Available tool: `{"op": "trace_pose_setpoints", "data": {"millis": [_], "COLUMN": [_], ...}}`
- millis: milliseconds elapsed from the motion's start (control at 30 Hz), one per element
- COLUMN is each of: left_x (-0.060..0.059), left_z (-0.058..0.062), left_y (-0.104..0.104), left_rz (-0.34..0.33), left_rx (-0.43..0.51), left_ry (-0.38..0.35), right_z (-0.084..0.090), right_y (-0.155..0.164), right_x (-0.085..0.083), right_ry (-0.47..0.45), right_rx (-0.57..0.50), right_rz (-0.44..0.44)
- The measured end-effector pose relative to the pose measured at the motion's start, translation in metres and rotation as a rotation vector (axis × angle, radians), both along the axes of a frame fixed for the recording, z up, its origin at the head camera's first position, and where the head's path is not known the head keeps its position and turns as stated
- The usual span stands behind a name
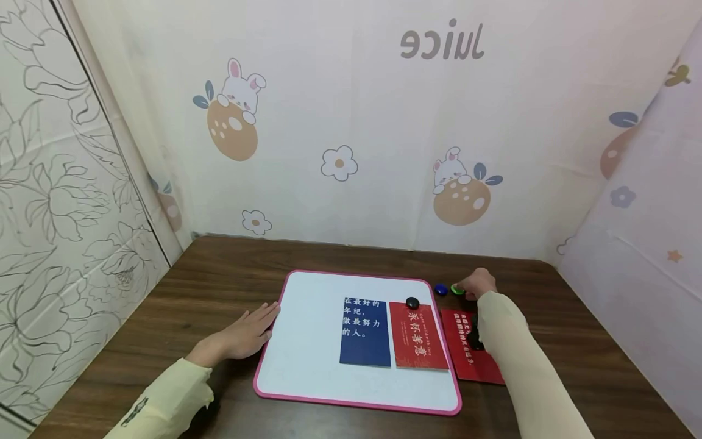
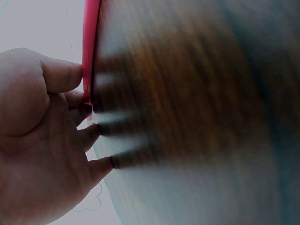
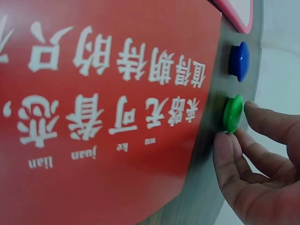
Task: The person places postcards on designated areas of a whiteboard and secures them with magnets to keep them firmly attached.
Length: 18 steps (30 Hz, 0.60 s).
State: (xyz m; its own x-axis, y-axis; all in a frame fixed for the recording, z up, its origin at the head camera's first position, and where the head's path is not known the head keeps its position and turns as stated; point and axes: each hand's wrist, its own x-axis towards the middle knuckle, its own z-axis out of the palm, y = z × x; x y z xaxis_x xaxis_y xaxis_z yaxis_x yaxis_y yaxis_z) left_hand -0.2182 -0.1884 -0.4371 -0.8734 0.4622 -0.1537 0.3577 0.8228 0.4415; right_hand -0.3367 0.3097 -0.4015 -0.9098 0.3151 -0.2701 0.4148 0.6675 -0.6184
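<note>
Your right hand (image 1: 478,283) reached past the far right corner of the whiteboard (image 1: 307,341), thumb and fingertip pinching the green magnet (image 3: 233,114) on the wooden table (image 1: 219,280); your left hand (image 1: 241,335) lay flat and open, its fingertips against the board's pink left edge, steadying it. Going down in size: the board lay flat on the table with two cards side by side on it — a blue card (image 1: 365,332) and a red card (image 1: 418,336). Only the red one looked pinned, by a black magnet (image 1: 412,302) at its top edge; the blue card carried none. A second red card (image 1: 476,356) lay off the board to the right, partly under your forearm. Beside the green magnet sat a blue magnet (image 1: 441,289), untouched. By my reading you were roughly a third through — one card fixed, two cards and two magnets left.
</note>
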Motion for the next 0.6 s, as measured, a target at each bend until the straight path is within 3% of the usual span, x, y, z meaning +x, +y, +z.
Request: {"op": "trace_pose_setpoints", "data": {"millis": [367,600], "left_x": [-0.0009,0.0016], "left_z": [-0.0055,0.0017], "left_y": [-0.0026,-0.0005], "left_rz": [-0.001,-0.013], "left_rx": [0.015,0.008], "left_ry": [0.02,0.017], "right_z": [-0.0072,-0.0042], "right_y": [0.0046,0.0049], "right_x": [-0.002,0.0063], "right_ry": [0.034,0.038], "right_rx": [-0.094,-0.159], "right_rz": [-0.051,-0.056]}}
